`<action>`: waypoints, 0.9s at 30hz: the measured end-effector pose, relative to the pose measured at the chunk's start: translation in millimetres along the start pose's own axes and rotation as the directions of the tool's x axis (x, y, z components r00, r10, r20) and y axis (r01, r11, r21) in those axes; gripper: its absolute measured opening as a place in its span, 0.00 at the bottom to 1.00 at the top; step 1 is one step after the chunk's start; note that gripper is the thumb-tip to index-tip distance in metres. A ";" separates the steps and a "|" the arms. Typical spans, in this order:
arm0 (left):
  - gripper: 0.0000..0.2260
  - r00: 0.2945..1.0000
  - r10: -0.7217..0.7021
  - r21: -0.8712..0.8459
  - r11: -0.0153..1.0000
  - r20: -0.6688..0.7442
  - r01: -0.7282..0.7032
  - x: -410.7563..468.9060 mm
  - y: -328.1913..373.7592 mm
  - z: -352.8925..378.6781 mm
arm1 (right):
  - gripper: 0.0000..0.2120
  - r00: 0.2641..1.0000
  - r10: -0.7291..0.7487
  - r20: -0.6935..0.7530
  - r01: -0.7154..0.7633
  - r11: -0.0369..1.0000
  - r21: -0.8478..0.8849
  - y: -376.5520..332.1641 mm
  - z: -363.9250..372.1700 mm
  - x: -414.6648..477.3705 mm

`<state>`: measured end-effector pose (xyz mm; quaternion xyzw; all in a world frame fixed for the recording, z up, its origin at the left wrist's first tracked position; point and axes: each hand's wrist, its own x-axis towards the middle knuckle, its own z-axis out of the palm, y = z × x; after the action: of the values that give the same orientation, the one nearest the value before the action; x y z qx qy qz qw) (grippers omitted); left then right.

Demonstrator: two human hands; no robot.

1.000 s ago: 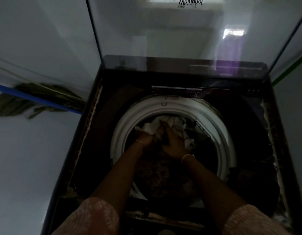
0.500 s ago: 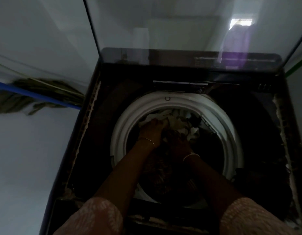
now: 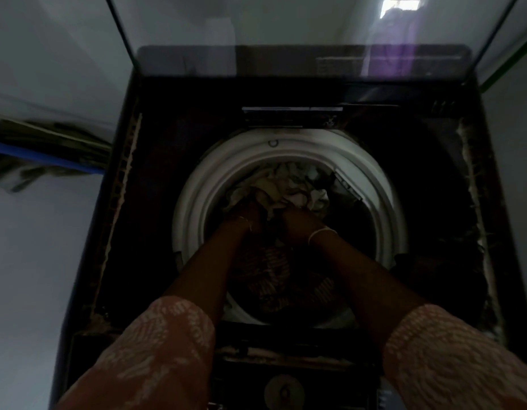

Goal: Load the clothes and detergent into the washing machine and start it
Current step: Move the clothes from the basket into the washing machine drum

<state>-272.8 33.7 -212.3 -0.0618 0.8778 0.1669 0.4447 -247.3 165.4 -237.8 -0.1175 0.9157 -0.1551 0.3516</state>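
Clothes (image 3: pixel 286 187) lay inside the drum of the washing machine (image 3: pixel 156 202), heaped toward the far side of the opening: pale, crumpled pieces on top, and a dark patterned garment (image 3: pixel 274 270) nearer the person. Both hands were down in the load. Left hand (image 3: pixel 250 214) rested against the pale cloth at the left of the heap. Right hand (image 3: pixel 294 223) was just beside it, touching the same bundle. Fingers of both hands were sunk into the fabric and lost in the dim light, so whether they gripped the cloth or only pressed on it could not be told. Each wrist carried a thin bangle, left (image 3: pixel 246 221) and right (image 3: pixel 321 233). Forearms were bare, and pink patterned sleeves (image 3: pixel 156 350) showed at the bottom of the view.

White drum rim (image 3: pixel 197 202) ringed the load. Around it the machine's top deck was black, with pale crusted residue along its left and right edges. A glass lid (image 3: pixel 286 25) stood raised at the back, reflecting a bright window (image 3: pixel 401 4). The dark control panel (image 3: pixel 300 60) showed through the lid.

Room: plain pale wall (image 3: pixel 34 261) to the left of the machine, crossed by a blue strip (image 3: pixel 34 155) with dark greenish staining around it. A green line (image 3: pixel 522 63) ran along the wall at the upper right. Lighting was poor and the frame somewhat blurred.
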 end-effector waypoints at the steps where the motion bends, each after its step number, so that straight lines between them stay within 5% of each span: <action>1: 0.21 1.000 0.004 0.003 1.000 -0.003 -0.004 -6.0 2.1 -1.9 | 0.27 0.999 -0.005 0.039 0.004 1.000 0.018 0.7 -7.0 -4.8; 7: 0.44 0.968 0.213 -0.063 0.973 -0.132 -0.223 -27.4 2.5 -3.4 | 0.22 0.997 0.068 -0.032 -0.065 0.993 0.100 8.9 -41.0 -62.1; 12: 0.33 0.882 0.358 -0.133 0.902 -0.305 -0.412 -90.4 30.3 -0.5 | 0.18 0.975 0.090 -0.201 -0.064 0.989 0.133 1.0 -54.4 -126.5; 16: 0.13 0.890 0.391 -0.309 0.838 -0.235 -0.449 -126.7 53.7 15.4 | 0.16 0.921 0.093 -0.377 -0.041 0.989 0.142 4.8 -59.1 -186.3; 23: 0.14 0.882 0.471 -0.437 0.787 -0.027 -0.434 -180.9 74.6 52.0 | 0.16 0.738 0.145 -0.659 0.011 0.974 0.226 28.4 -48.3 -271.5; 27: 0.14 0.843 0.536 -0.441 0.746 -0.048 -0.499 -203.9 82.0 65.4 | 0.19 0.613 0.258 -0.747 0.026 0.938 0.345 44.8 -45.2 -297.6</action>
<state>-122.5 125.1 -65.3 0.0928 0.7809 0.4784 0.3908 -67.0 312.4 -41.6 0.0813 0.9440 -0.3143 -0.0585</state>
